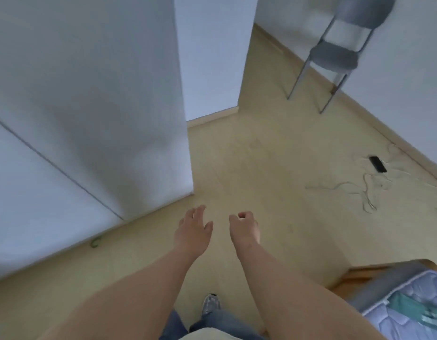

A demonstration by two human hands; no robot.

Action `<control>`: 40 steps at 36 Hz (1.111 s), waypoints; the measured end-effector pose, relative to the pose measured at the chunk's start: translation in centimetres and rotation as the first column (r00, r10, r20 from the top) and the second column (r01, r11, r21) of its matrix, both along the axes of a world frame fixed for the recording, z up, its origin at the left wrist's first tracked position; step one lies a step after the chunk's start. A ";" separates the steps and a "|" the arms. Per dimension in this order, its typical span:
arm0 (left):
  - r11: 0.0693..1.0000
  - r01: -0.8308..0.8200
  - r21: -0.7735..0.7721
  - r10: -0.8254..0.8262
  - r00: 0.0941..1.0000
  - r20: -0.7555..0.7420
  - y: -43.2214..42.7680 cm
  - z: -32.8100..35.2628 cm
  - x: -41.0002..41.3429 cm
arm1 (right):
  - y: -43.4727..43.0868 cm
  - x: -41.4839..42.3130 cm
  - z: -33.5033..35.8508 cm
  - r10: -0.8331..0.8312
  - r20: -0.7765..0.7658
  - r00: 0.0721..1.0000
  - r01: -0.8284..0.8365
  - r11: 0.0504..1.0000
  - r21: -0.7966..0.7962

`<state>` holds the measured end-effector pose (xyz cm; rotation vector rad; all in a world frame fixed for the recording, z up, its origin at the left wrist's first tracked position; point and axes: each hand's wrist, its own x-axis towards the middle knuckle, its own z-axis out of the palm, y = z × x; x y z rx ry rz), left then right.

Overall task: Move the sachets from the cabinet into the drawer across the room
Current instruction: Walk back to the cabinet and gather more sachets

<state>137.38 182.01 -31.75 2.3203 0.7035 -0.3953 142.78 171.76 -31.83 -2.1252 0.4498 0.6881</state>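
The curled right hand [244,227] hides its palm (chair [334,56] blurred).

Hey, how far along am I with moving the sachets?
Done: nothing shows; no sachet or drawer is in view. In hand: left hand open and empty, right hand curled, no sachet showing. Left: seemingly the whole carry, starting at the white cabinet beside you.

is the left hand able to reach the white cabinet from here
Probably yes: the left hand is open, close to the near corner of the white cabinet, with nothing between them; a small lean should do.
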 end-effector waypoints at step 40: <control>0.415 0.346 -0.841 -0.330 0.919 0.216 -67.2 15.3 58.9 | -61.8 43.2 14.4 -0.973 -0.035 -0.230 0.674 -0.185 0.715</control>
